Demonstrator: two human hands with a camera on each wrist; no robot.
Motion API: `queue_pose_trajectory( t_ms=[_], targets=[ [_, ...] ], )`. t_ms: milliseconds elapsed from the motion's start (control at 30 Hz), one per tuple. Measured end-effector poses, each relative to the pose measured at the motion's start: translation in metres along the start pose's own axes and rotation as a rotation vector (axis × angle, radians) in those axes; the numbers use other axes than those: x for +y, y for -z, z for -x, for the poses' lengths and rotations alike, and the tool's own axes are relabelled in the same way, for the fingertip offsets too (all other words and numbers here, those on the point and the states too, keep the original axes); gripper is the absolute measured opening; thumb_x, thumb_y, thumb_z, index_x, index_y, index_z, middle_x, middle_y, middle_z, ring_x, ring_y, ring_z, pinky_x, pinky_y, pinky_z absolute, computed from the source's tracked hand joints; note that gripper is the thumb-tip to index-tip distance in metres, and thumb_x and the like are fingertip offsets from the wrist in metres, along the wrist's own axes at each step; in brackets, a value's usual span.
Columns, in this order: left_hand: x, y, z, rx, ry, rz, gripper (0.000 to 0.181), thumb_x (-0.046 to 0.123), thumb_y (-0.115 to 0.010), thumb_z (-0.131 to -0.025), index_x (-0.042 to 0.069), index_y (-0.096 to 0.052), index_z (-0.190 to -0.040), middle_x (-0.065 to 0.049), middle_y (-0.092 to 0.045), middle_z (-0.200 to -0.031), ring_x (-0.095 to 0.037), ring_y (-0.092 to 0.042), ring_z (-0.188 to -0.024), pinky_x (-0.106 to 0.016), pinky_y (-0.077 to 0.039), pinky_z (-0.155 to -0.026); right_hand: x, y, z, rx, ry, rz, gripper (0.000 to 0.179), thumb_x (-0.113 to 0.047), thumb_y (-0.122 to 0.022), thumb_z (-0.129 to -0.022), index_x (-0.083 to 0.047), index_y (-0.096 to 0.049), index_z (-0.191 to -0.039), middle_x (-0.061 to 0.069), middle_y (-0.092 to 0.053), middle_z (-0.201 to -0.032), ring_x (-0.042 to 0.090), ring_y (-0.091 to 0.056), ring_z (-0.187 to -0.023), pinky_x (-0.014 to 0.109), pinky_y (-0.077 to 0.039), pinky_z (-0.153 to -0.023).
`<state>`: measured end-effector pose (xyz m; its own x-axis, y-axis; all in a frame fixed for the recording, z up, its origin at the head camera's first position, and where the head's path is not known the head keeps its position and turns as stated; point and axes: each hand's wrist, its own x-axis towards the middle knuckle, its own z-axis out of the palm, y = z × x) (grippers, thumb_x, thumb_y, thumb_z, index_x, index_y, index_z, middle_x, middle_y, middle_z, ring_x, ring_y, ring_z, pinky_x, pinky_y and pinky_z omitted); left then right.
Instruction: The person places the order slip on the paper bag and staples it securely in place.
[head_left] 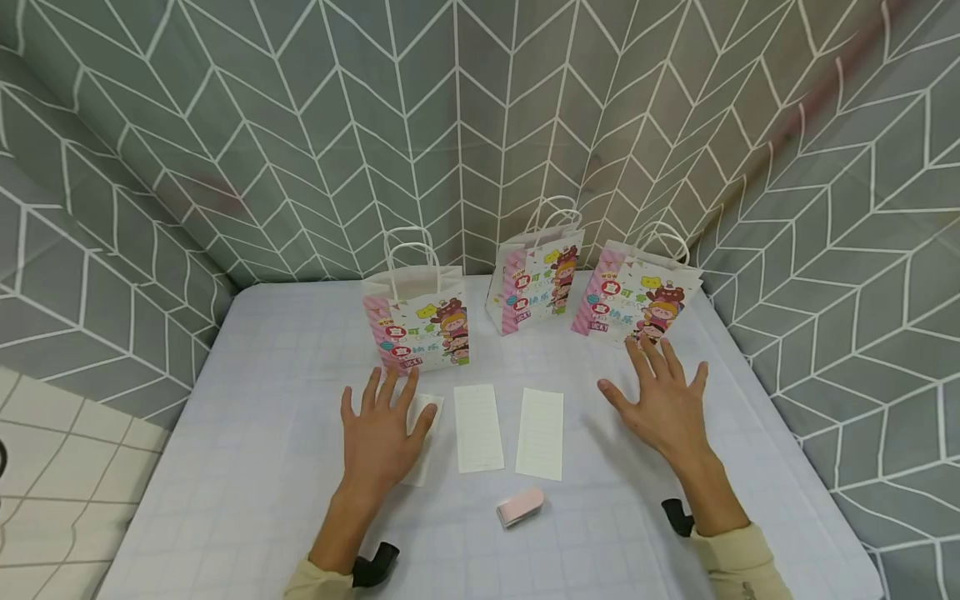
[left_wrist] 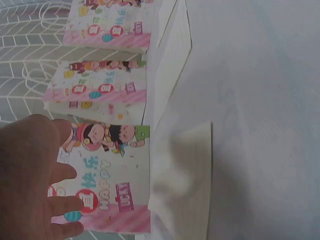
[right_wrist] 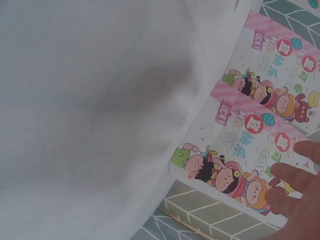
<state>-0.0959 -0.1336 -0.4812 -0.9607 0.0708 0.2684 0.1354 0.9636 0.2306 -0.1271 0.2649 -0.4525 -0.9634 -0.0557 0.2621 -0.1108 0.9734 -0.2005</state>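
Paper slips [head_left: 477, 427] lie between both spread hands, left hand [head_left: 384, 433] covering one, right hand [head_left: 662, 402] apart.

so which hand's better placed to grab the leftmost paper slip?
Left. The left hand already lies flat on the leftmost slip; the right hand sits far across, by the right bag.

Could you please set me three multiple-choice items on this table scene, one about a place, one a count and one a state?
1. Where does the pink stapler lie?
A. near the front edge, between the forearms
B. inside a bag
C. under the left hand

2. How many gift bags stand at the back?
A. two
B. three
C. five

3. How is the right hand?
A. fist
B. flat, fingers spread
C. gripping a handle

Answers: 1 A, it rests below the paper slips; 2 B, three stand in a row; 3 B, it holds nothing.
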Motion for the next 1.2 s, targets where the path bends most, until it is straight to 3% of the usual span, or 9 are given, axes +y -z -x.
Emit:
queue_pose_trajectory(
  t_ms=[200,433,667,900,1200],
  targets=[
    [0.022,-0.002,-0.007,-0.053,-0.046,-0.03,0.067,0.06,-0.047,-0.098,0.024,-0.041,-0.155,-0.011,-0.038,-0.16,-0.039,-0.032,-0.147,-0.069,-0.011,-0.114,0.008,0.008,-0.002,0.026,-0.007,0.005,0.082,-0.064,-0.059,-0.091,-0.012,-0.041,-0.152,0.02,-0.039,-0.156,0.042,-0.023,-0.149,0.083,-0.003,-0.104],
    [0.041,-0.009,-0.013,-0.042,-0.137,-0.046,0.066,0.063,-0.044,-0.098,0.026,-0.044,-0.153,-0.008,-0.038,-0.16,-0.034,-0.029,-0.149,-0.068,-0.016,-0.114,0.017,0.01,-0.009,0.008,-0.016,0.031,0.083,-0.065,-0.057,-0.091,-0.012,-0.041,-0.153,0.021,-0.038,-0.157,0.043,-0.022,-0.149,0.082,0.0,-0.105],
    [0.064,-0.021,-0.029,-0.054,-0.249,-0.061,0.065,0.064,-0.041,-0.1,0.028,-0.043,-0.154,-0.008,-0.039,-0.16,-0.033,-0.029,-0.149,-0.069,-0.016,-0.114,0.029,0.015,-0.016,-0.002,-0.034,0.065,0.084,-0.066,-0.055,-0.092,-0.011,-0.039,-0.153,0.02,-0.034,-0.159,0.044,-0.022,-0.148,0.081,0.002,-0.106],
    [0.079,-0.037,-0.045,-0.147,-0.289,-0.088,0.065,0.064,-0.039,-0.1,0.029,-0.04,-0.155,-0.006,-0.037,-0.161,-0.032,-0.029,-0.15,-0.066,-0.012,-0.116,0.043,0.014,-0.024,0.031,-0.061,0.038,0.08,-0.061,-0.056,-0.094,-0.007,-0.041,-0.151,0.022,-0.035,-0.157,0.045,-0.025,-0.147,0.08,0.005,-0.106],
    [0.09,-0.057,-0.053,-0.239,-0.321,-0.087,0.065,0.065,-0.043,-0.099,0.028,-0.045,-0.153,-0.007,-0.044,-0.156,-0.032,-0.033,-0.147,-0.065,-0.019,-0.116,0.054,0.005,-0.037,0.154,-0.078,-0.07,0.062,-0.046,-0.068,-0.093,-0.004,-0.055,-0.137,0.022,-0.049,-0.145,0.046,-0.041,-0.136,0.078,-0.001,-0.109]
  ],
)
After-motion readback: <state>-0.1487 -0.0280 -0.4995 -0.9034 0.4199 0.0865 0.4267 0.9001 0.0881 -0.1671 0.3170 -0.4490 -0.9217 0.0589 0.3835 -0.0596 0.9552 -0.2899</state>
